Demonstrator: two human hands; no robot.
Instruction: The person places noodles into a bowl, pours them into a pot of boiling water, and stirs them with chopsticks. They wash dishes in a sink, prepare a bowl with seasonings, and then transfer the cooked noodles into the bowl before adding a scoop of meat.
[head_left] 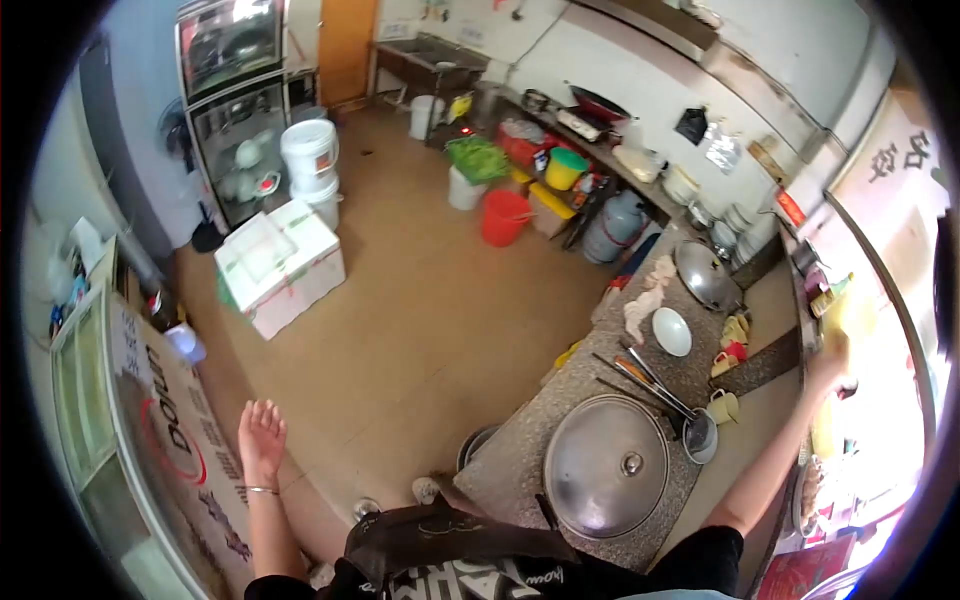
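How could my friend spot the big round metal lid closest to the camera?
Find the speckled stone counter on the right of the picture. Go to its near end, at the bottom: the big metal lid with a round knob is there. Another metal lid sits farther along, but this one looks bigger.

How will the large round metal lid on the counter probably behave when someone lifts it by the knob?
The lid looks like stiff metal, so it should keep its shape. Its smooth, shiny surface may be slippery to grip away from the knob. With one small knob on such a wide disc, it might tilt when lifted.
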